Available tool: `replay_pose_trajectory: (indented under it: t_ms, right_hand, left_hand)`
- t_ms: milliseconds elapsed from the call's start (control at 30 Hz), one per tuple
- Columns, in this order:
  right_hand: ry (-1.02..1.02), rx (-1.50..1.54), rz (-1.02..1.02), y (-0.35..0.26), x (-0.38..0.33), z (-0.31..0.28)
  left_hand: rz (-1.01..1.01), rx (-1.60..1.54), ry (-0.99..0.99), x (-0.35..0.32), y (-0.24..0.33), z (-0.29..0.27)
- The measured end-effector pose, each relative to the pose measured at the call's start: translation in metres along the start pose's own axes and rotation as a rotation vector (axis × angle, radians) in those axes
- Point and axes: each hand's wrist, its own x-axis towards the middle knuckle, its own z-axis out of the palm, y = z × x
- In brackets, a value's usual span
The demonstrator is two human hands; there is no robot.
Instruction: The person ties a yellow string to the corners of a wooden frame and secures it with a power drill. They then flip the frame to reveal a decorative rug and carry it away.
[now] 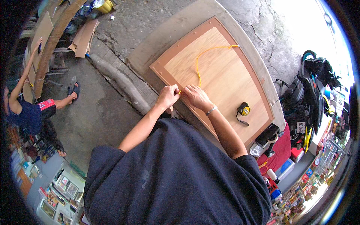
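Note:
A yellow cord (pixel 197 63) runs from a small fastening on the far right side of a brown-framed wooden panel (pixel 176 62), curving back to my hands at the near edge. My left hand (pixel 168 96) is closed in a pinch, with a short yellow bit of the cord showing at its fingertips. Just beside it, my right hand (pixel 197 98) has its fingers bent down around the cord over the frame's edge; its fingertips are partly hidden. A yellow and black tape measure (pixel 244 109) lies on the panel, right of my right forearm.
The panel rests on a larger grey-beige board (pixel 155 47). To the right stand a parked motorcycle (pixel 309 93) and a red cloth (pixel 279 148) with tools near it. On the left, another person (pixel 28 112) reaches toward cardboard sheets (pixel 41 41). A long grey roll (pixel 120 82) lies on the floor.

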Motion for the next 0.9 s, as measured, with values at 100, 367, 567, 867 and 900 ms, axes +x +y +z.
replay_pose_trajectory:
  t_ms: [100,367,567,867,900]
  right_hand:
    - [0.081,-0.055,0.017,-0.005,0.000,0.004]
    - [0.073,-0.146,-0.007,-0.002,0.005,0.010]
    - [-0.098,-0.088,0.030,0.002,0.014,0.004]
    - [0.064,0.017,0.214,-0.015,0.003,0.015]
    - [0.002,-0.017,0.193,-0.013,0.004,0.013]
  left_hand:
    - [0.053,-0.027,0.012,0.001,-0.007,0.004]
    - [-0.097,-0.128,-0.003,0.004,0.000,0.000]
    - [-0.075,-0.037,0.037,0.005,0.002,0.005]
    - [-0.036,-0.169,0.099,-0.002,-0.001,0.012]
    - [-0.016,-0.150,0.103,-0.002,0.000,0.012]
